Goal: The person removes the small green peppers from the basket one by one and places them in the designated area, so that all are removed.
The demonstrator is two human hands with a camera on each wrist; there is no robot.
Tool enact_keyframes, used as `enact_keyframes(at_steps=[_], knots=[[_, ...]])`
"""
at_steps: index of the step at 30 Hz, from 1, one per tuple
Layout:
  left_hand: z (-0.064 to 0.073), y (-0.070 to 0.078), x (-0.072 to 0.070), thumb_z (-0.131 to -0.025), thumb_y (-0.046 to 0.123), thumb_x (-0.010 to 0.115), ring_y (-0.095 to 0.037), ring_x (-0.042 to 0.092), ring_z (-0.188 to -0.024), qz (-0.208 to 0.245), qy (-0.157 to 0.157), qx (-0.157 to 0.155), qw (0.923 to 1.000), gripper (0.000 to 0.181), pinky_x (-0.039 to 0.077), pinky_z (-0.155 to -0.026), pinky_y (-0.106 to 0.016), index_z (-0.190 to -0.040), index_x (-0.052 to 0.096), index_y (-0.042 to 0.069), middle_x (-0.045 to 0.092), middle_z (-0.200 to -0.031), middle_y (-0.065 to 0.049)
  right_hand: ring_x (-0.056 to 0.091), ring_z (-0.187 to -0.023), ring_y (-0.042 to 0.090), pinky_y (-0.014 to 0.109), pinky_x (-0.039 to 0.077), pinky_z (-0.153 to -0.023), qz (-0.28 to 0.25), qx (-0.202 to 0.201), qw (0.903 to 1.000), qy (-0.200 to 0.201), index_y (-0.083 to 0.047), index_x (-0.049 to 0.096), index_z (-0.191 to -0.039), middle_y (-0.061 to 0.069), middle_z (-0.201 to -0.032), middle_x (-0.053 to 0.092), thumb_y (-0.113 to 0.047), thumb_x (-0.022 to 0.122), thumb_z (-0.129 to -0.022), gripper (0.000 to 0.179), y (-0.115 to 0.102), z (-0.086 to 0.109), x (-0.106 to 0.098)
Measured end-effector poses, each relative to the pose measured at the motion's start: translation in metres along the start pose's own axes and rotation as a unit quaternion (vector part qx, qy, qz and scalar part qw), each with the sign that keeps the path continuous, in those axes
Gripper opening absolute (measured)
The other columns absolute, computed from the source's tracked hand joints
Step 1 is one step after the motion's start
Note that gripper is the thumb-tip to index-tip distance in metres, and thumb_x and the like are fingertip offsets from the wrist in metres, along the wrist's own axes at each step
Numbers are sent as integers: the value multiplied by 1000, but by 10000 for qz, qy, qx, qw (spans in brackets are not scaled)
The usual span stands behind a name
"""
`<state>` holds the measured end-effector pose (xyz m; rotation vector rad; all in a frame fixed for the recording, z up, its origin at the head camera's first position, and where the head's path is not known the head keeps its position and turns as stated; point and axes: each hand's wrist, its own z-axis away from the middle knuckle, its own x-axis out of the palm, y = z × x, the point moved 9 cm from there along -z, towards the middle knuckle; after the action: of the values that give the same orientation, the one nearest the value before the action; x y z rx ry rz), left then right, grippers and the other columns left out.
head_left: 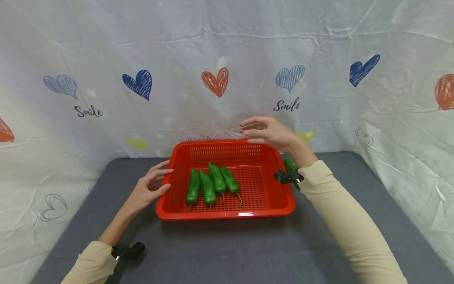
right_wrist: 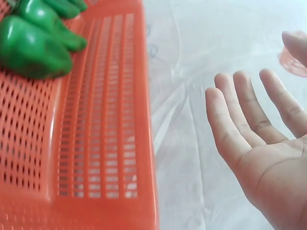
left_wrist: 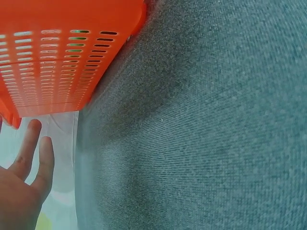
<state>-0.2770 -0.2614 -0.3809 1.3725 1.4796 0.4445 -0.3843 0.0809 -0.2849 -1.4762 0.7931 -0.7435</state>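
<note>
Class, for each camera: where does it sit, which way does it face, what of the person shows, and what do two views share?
Head: on the head, facing forward and down at the red basket and peppers; left hand, right hand and sleeves show.
Left wrist: on that wrist, facing along the basket's outer side and grey cloth; part of left hand shows.
Right wrist: on that wrist, facing the basket's inside and backdrop; right hand shows.
Head and right wrist both show peppers inside.

Head above — wrists nearer (basket [head_left: 213, 215] shared).
</note>
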Motion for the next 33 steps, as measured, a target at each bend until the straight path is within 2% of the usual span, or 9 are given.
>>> enact_keyframes(at_steps=[6, 8, 13, 17, 21, 28, 33], knots=[[2, -3, 0, -94, -9, 64, -37, 57, -117, -151, -23, -26, 9999, 47, 53, -89, -30, -140, 56, 0, 32, -159, -15, 51, -128, 43, 47, 46, -102, -153, -10, 9997, -210, 11, 49, -141, 32, -143, 47, 2, 63, -98, 46, 3, -12, 19], [2, -3, 0, -95, -9, 64, -39, 57, -116, -158, -19, -37, 9999, 47, 53, -89, -30, -140, 56, 0, 32, -159, -15, 53, -126, 42, 50, 44, -104, -212, 11, 9995, -231, 12, 47, -142, 31, -142, 48, 3, 62, -99, 46, 5, -15, 24], [0, -4, 1, -95, -9, 63, -31, 60, -115, -122, -33, -64, 9999, 47, 54, -87, -29, -141, 55, 0, 31, -160, -15, 57, -121, 40, 56, 37, -107, -282, 82, 9992, -276, 13, 48, -140, 28, -135, 55, 3, 61, -100, 44, 14, -24, 34], [0, -4, 1, -95, -8, 63, -26, 61, -114, -120, -60, -74, 9999, 48, 54, -87, -29, -142, 54, 0, 31, -160, -15, 53, -124, 45, 56, 39, -107, -262, 160, 9991, -276, 11, 52, -138, 27, -133, 56, 2, 61, -100, 40, 23, -29, 40], [0, -4, 2, -96, -8, 63, -28, 60, -114, -81, -77, -113, 9999, 49, 54, -88, -29, -143, 53, -1, 30, -160, -15, 48, -127, 50, 55, 40, -106, -238, 217, 9991, -285, 8, 56, -135, 26, -135, 56, 2, 63, -99, 37, 32, -33, 45], [-1, -4, 2, -95, -7, 64, -33, 60, -114, -119, -86, -119, 9998, 49, 54, -87, -29, -143, 53, 0, 30, -160, -15, 47, -128, 50, 58, 37, -107, -248, 457, 9978, -410, 11, 50, -141, 31, -147, 44, 1, 64, -99, 46, 54, -38, 49], [-2, -5, 2, -95, -8, 64, -34, 60, -113, -142, -86, -104, 9998, 49, 54, -86, -29, -142, 53, -1, 31, -159, -16, 47, -130, 49, 53, 41, -106, -181, 618, 9970, -438, 9, 52, -141, 16, -159, 32, -1, 66, -99, 46, 70, -42, 51]])
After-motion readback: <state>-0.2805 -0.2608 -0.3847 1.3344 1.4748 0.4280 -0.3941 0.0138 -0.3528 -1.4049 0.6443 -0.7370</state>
